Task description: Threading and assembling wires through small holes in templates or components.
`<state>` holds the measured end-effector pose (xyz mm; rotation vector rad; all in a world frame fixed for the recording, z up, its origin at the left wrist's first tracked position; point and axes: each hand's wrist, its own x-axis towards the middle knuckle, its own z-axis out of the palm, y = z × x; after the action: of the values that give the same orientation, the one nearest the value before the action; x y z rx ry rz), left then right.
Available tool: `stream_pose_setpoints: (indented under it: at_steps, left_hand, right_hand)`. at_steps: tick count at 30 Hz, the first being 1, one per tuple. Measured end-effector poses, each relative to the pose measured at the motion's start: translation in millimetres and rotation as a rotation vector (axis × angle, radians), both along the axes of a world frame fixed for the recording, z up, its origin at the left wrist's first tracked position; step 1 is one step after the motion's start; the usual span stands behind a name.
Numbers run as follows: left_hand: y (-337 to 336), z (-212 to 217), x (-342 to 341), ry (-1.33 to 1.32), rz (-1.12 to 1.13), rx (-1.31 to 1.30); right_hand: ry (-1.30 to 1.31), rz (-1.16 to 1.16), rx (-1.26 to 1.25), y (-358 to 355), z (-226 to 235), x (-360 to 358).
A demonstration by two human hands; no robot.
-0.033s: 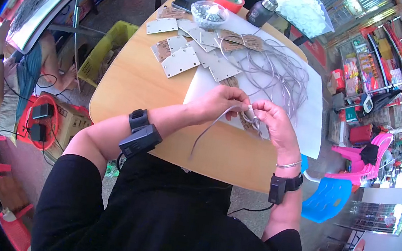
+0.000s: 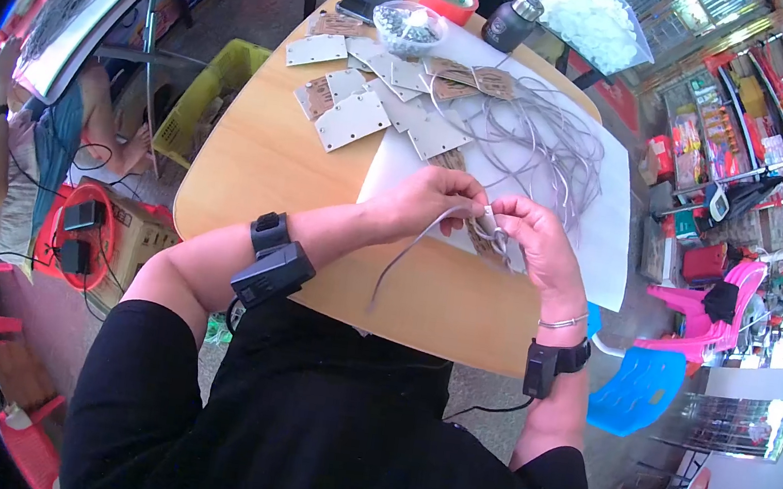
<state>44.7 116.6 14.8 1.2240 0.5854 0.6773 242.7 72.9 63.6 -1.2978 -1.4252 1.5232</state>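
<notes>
Near the middle of the frame, the left hand (image 2: 431,202) and the right hand (image 2: 541,238) are meeting fingertip to fingertip over the near part of the worktop (image 2: 266,151). A thin grey cord (image 2: 399,258) is lying right at the grip, so neither hand is standing clearly nearer to it. Both grips are narrow: thumbs and forefingers are pinching closely around the cord, with a small pale bit showing between the tips. The fingers are covering that bit, and I cannot tell whether it is a cord end or a separate part.

The cord's free length is running from the left fingertips toward the lower left, curving down and pointing at the worktop's near edge. On the other side, short bends of cord are sitting beneath the right fingers, toward the lower right of the pinch; where they are leading is hard to make out. A brown card strip (image 2: 483,240) is lying just below the joined fingertips, partly hidden.

Farther up and to the right of the grip, a loose tangle of grey cords (image 2: 573,159) is spreading over a white sheet (image 2: 605,256), nearer to the right hand. Toward the upper left of the grip, flat pale cards (image 2: 352,122) are overlapping one another, nearer to the left hand.
</notes>
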Motion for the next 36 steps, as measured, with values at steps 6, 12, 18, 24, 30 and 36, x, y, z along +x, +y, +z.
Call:
stream_pose_setpoints:
  at_steps: [6, 12, 18, 24, 30, 36]
  left_hand:
    - [4.1, -3.7, -0.7, 0.03, 0.019, -0.071]
    - [5.4, 1.2, -0.3, 0.069, 0.013, -0.093]
    - [2.9, 2.8, -0.4, 0.108, 0.015, -0.077]
    - [4.0, 0.0, -0.2, 0.101, 0.002, -0.074]
    - [6.3, -0.9, -3.7, 0.09, 0.005, -0.094]
    - [6.5, 1.0, -4.1, 0.086, 0.016, -0.098]
  right_hand:
    - [-0.057, -0.001, 0.046, 8.6, -2.5, 2.4]
    - [-0.032, -0.032, 0.05, 8.6, -7.3, -0.8]
    - [-0.032, -0.023, 0.076, 4.2, -8.5, 0.8]
    - [-0.223, -0.001, 0.301, 1.7, -18.3, -6.9]
    - [-0.407, -0.084, 0.531, 0.7, -22.9, -14.4]
    - [-0.166, -0.055, 0.256, -1.2, -13.6, -9.0]
